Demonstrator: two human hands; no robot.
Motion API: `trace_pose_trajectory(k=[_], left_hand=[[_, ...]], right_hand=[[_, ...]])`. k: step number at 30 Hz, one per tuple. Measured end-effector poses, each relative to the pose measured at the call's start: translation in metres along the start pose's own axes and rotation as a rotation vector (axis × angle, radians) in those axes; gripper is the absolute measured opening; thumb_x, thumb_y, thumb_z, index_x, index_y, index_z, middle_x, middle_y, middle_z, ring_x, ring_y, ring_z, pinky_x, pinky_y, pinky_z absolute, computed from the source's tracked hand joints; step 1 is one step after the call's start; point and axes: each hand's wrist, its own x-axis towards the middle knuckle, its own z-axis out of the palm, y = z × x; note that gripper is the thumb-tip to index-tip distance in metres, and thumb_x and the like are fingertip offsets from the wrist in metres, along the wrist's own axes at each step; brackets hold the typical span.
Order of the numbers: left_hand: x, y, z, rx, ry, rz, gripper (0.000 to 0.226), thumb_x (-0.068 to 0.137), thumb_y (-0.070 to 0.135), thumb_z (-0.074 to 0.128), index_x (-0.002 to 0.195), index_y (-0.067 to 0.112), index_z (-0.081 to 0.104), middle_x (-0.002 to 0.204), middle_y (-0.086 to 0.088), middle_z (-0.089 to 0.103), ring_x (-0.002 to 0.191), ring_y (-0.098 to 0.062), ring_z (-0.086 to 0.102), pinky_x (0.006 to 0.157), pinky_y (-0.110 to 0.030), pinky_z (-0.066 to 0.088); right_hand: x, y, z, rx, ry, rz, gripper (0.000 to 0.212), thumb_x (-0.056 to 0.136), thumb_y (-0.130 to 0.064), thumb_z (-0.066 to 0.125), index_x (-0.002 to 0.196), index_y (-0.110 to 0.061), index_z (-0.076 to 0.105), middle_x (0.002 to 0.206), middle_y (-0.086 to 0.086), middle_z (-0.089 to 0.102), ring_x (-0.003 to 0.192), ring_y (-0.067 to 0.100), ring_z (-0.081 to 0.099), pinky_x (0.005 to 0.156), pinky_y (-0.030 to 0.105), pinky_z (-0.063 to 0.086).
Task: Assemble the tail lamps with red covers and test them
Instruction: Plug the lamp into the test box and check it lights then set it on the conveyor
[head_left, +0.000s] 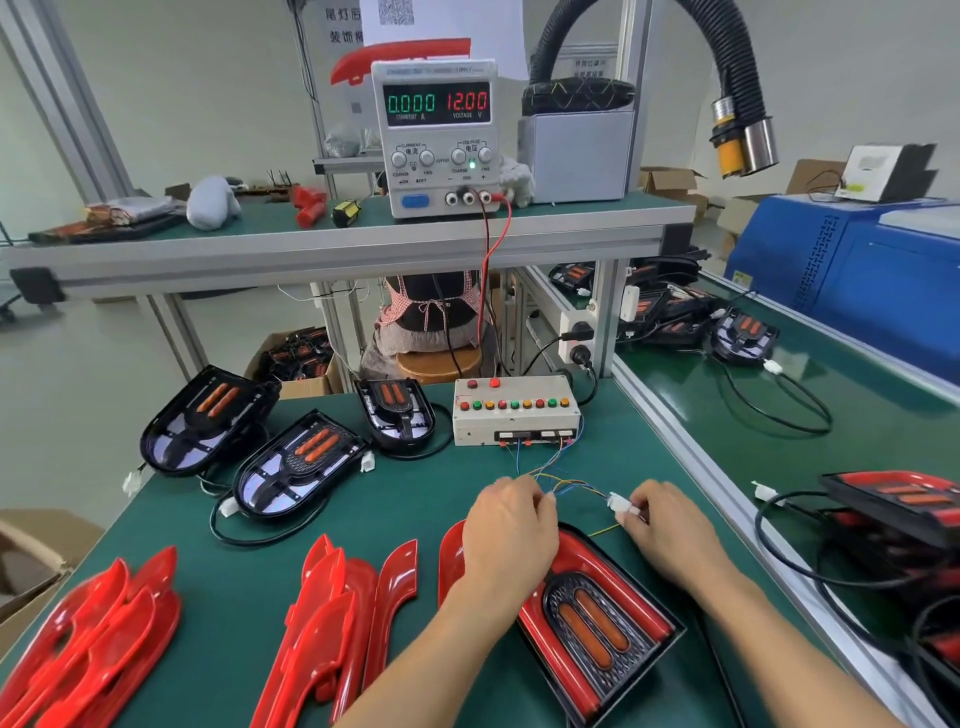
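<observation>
While a covered tail lamp lies near the front edge of the green tabletop, toward its right side, a worker readies it for the electrical test. The right hand pinches a white connector between thumb and fingertips; the left hand rests over the lamp's far end, fingers curled at the thin coloured wires running from the button-studded test box. Whether the plug halves are already mated cannot be told.

Assembly looks done on this unit, its red cover seated around the black housing; testing appears to be the step in hand. The next move likely calls for a seated connector and a press at the box, with the power supply on the shelf reading 12.00 volts and zero current.

The lamp's long axis runs diagonally, rounded end pointing toward the far left, squared end toward the front right corner. Loose covers and bare lamps wait to the left.
</observation>
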Motion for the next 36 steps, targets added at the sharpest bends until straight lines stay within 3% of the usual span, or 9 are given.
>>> trace_pose_trajectory(k=[3,6,10,14,16,23,27,36], left_hand=[[0.006,0.01,-0.001,-0.142,0.027,-0.008,0.035,0.101,0.033,0.053,0.076,0.01,0.06,0.067,-0.002,0.06,0.062,-0.021,0.051,0.059,-0.035,0.039],[0.018,0.017,0.001,-0.361,-0.155,-0.187,0.039,0.103,0.031,0.051,0.086,-0.001,0.067,0.076,-0.016,0.071,0.058,-0.026,0.06,0.061,-0.039,0.053],[0.031,0.022,0.004,-0.662,-0.297,-0.361,0.031,0.107,0.029,0.047,0.092,0.009,0.066,0.076,-0.006,0.069,0.049,-0.014,0.054,0.046,-0.023,0.043],[0.038,0.022,0.003,-1.267,-0.376,-0.433,0.025,0.108,0.019,0.045,0.098,0.008,0.065,0.071,-0.002,0.064,0.056,-0.01,0.052,0.05,-0.019,0.041],[0.036,0.018,0.005,-1.412,-0.394,-0.43,0.023,0.107,0.02,0.048,0.099,0.007,0.065,0.068,0.001,0.063,0.059,-0.008,0.054,0.054,-0.018,0.045],[0.03,0.008,0.014,-1.433,-0.321,-0.279,0.025,0.098,0.03,0.058,0.099,0.006,0.063,0.079,-0.002,0.063,0.066,-0.008,0.051,0.062,-0.02,0.046],[0.031,0.009,0.016,-1.415,-0.247,-0.203,0.033,0.091,0.033,0.061,0.098,0.001,0.06,0.076,-0.002,0.06,0.064,-0.008,0.051,0.061,-0.019,0.044],[0.031,0.003,0.024,-1.446,-0.229,-0.191,0.03,0.094,0.03,0.059,0.099,0.001,0.059,0.078,-0.004,0.06,0.066,-0.009,0.053,0.063,-0.021,0.047]], right_hand=[[-0.007,-0.007,-0.007,0.152,0.031,-0.053,0.017,0.095,-0.038,0.068,0.091,-0.026,0.056,0.085,-0.008,0.063,0.08,0.017,0.06,0.073,0.038,0.049],[-0.013,-0.021,-0.015,0.263,0.108,-0.112,0.018,0.089,-0.038,0.075,0.086,-0.031,0.06,0.076,-0.012,0.064,0.071,0.005,0.059,0.064,0.027,0.045],[-0.013,-0.038,-0.026,0.356,0.172,-0.164,0.016,0.086,-0.035,0.077,0.084,-0.033,0.062,0.075,-0.013,0.067,0.074,-0.003,0.06,0.062,0.018,0.045],[-0.011,-0.051,-0.029,0.402,0.177,-0.192,0.016,0.088,-0.037,0.076,0.081,-0.032,0.063,0.074,-0.013,0.067,0.078,-0.004,0.06,0.064,0.009,0.043],[-0.01,-0.056,-0.027,0.42,0.158,-0.194,0.016,0.09,-0.042,0.074,0.083,-0.032,0.063,0.073,-0.013,0.067,0.076,-0.004,0.061,0.062,0.008,0.042],[-0.006,-0.066,-0.027,0.385,0.116,-0.183,0.026,0.091,-0.055,0.066,0.083,-0.031,0.062,0.075,-0.012,0.067,0.069,0.0,0.061,0.055,0.013,0.041],[-0.001,-0.068,-0.033,0.304,0.06,-0.208,0.026,0.094,-0.053,0.063,0.081,-0.031,0.058,0.074,-0.01,0.066,0.067,0.002,0.06,0.056,0.021,0.039],[0.003,-0.062,-0.038,0.274,-0.015,-0.239,0.024,0.096,-0.048,0.063,0.082,-0.03,0.056,0.078,-0.01,0.063,0.066,0.003,0.055,0.056,0.021,0.036]])
